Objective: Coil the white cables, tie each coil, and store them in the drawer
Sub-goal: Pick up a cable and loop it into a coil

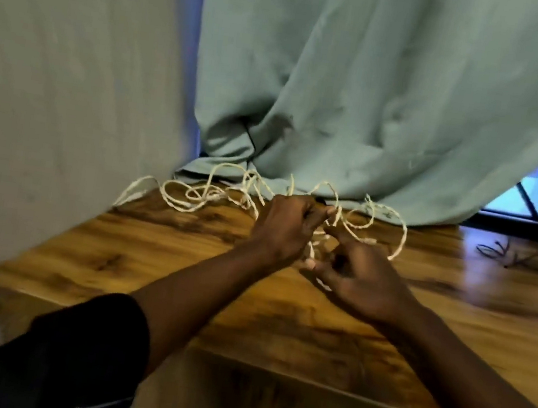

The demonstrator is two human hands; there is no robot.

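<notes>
On my remote feed, the left hand [286,228] is curled around strands of the white cable [192,198]. The right hand [362,281], just beside it, pinches another stretch. The rest of the cable sprawls in loose loops at the far edge of the table [136,254], against a teal curtain [362,96].

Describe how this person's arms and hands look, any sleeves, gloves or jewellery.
The left hand and right hand are bare, with no gloves; I can make out no rings or watch, though the picture is soft. A black sleeve covers the left upper arm and ends near the elbow. The right forearm is uncovered to the frame edge.
</notes>
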